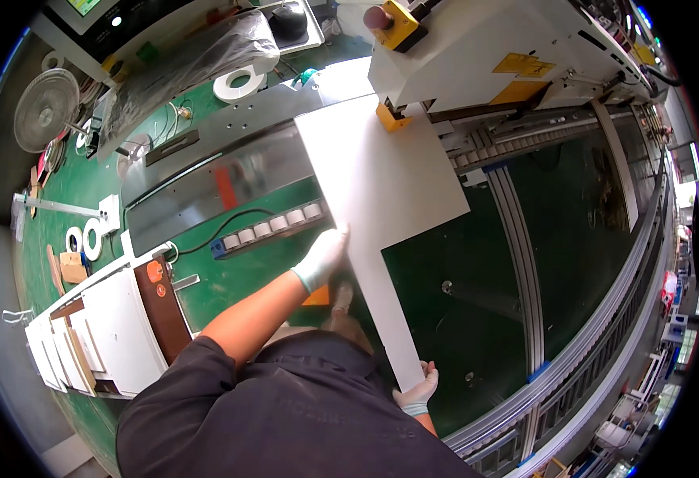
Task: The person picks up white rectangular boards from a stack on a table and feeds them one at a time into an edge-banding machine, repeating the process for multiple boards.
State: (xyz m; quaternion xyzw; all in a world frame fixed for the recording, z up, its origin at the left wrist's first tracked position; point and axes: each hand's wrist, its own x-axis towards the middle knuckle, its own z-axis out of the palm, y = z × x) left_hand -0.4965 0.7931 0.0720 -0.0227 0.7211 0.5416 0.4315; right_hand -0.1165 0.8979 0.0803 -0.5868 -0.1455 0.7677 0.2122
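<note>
Head view: person in dark shirt stood at a long machine w/ green bed. Both hands gloved, white. Left hand point(323, 256) lay flat on the left edge of a big white panel point(381, 199), fingers pressed together & pointing up toward the machine, palm on the board. Right hand point(418, 393) gripped the panel's near end, fingers curled around the narrow bottom edge, thumb on top. The panel was L-shaped as seen: wide part lying up near the white machine housing point(477, 56), narrow strip running down toward the person's body. Its far edge sat just beside a yellow guide block point(391, 118). Roller track point(516, 143) ran off to the right of the panel's far end; grey rail point(524, 263) crossed the green bed beside the strip.

To the left: blue power strip point(266, 227) on the green floor, near left hand but apart. Stack of white panels point(94, 334) w/ a brown board point(162, 307) lower left. Tape roll point(234, 84) & fan point(45, 109) far up left.
</note>
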